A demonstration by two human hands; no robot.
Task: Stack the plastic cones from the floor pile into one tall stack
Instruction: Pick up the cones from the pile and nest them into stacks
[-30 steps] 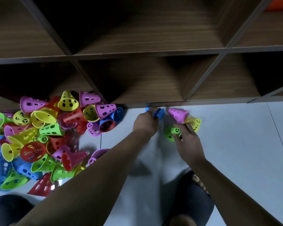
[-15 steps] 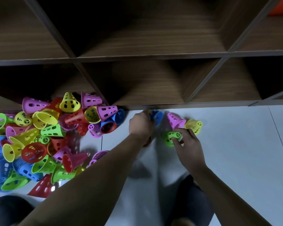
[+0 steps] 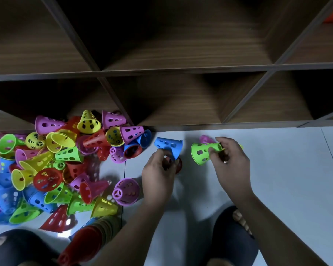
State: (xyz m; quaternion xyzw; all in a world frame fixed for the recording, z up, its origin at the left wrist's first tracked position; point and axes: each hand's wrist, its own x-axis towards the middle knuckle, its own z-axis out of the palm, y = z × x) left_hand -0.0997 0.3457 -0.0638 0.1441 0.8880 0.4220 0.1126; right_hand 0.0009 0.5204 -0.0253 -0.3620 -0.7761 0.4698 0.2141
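Note:
A pile of perforated plastic cones (image 3: pixel 52 166) in several colours covers the floor at the left. My left hand (image 3: pixel 159 176) grips a blue cone (image 3: pixel 169 145) lying on its side, with a red cone (image 3: pixel 178 166) partly hidden under the fingers. My right hand (image 3: pixel 230 162) pinches the narrow end of a green cone (image 3: pixel 203 153), its wide mouth facing left toward the blue one. A pink cone (image 3: pixel 205 139) and a sliver of a yellow cone (image 3: pixel 241 147) peek out behind the right hand. A stack of nested cones (image 3: pixel 87 240) lies at the bottom left.
A dark wooden cubby shelf (image 3: pixel 181 96) stands right behind the cones, its bottom edge meeting the pale tiled floor (image 3: pixel 286 179). My knees (image 3: pixel 235 231) frame the bottom of the view. A loose purple cone (image 3: pixel 126 191) sits by my left wrist.
Both hands drew back from the shelf edge. The left now holds the blue cone on its side and the right has lifted the green cone off the floor, turned toward the blue one.

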